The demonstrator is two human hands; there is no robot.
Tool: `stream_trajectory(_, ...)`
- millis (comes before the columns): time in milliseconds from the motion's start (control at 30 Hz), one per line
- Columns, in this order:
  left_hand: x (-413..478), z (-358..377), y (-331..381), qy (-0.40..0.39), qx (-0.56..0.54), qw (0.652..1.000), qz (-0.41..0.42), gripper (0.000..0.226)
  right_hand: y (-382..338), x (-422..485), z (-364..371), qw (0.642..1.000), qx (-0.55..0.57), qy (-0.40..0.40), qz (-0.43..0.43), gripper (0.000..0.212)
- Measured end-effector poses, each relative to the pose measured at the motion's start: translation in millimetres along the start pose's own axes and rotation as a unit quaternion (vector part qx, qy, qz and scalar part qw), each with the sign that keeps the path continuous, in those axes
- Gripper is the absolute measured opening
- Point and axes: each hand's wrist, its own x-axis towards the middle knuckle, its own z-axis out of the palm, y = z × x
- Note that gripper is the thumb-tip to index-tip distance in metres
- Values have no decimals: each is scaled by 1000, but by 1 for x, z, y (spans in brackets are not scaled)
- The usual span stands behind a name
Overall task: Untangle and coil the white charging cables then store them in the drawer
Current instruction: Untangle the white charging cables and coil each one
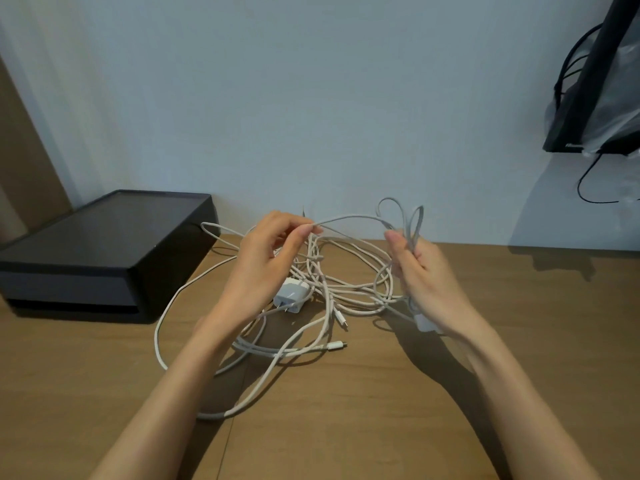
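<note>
A tangle of white charging cables (325, 292) lies on the wooden table (346, 427), with a white plug adapter (291, 294) in its middle and two connector ends (337, 345) at the front. My left hand (270, 258) pinches one cable strand between thumb and fingers, raised above the heap. My right hand (422, 275) grips a few coiled loops of the same cable (405, 216), which stick up above its fingers. The strand runs taut between both hands. A second white adapter (424, 322) hangs just below my right wrist.
A black drawer box (104, 244) stands at the left against the wall, its front shut. A dark monitor (595, 84) with black wires is mounted at the upper right. Bare table lies in front and to the right.
</note>
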Motion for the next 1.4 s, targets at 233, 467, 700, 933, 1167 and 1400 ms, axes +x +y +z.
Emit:
stream_trajectory(233, 0, 1, 9, 35, -148, 985, -77, 13, -6, -2, 1, 999, 45, -2, -7, 51)
stream_trajectory(467, -2, 7, 23, 10, -319, 933, -167, 24, -21, -5, 2, 984, 174, 23, 22, 37)
stream_trajectory(700, -3, 11, 24, 4, -413, 873, -261, 23, -21, -8, 8, 992, 117, -36, 32, 39)
stream_trajectory(933, -7, 14, 16, -52, -271, 928, -252, 25, -17, -7, 8, 995, 69, -57, 35, 35)
stream_trajectory(1167, -9, 15, 15, -90, -257, 926, -263, 19, -12, -10, 13, 993, -3, -102, 62, 38)
stream_trajectory(1400, -11, 13, 12, -107, -166, 953, -230, 15, -6, -8, 18, 975, -176, -111, 83, 13)
